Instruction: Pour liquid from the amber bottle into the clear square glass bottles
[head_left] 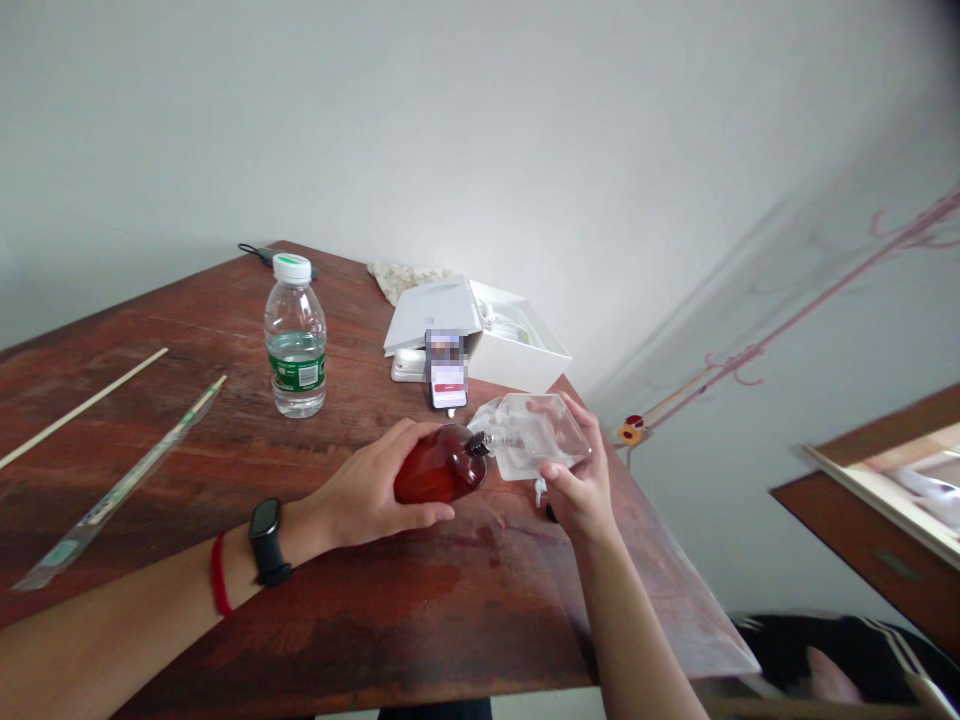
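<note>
My left hand (382,490) is wrapped round a rounded amber bottle (439,468), which lies tilted on its side with its dark threaded neck pointing right. In my right hand (581,475) is a clear square bottle (536,435), also tilted, its neck turned left towards the amber one. The two necks meet or nearly meet; whether they touch I cannot tell. A small white piece (540,490) and a dark cap-like piece (552,513) lie beneath my right hand, partly hidden by it.
A water bottle (296,340) stands at the left. Beyond my hands are a phone (448,385) and an open white box (517,350). Wrapped chopsticks (142,480) and a loose thin stick (82,408) lie at far left. The wooden table (360,630) ends near the wall at right.
</note>
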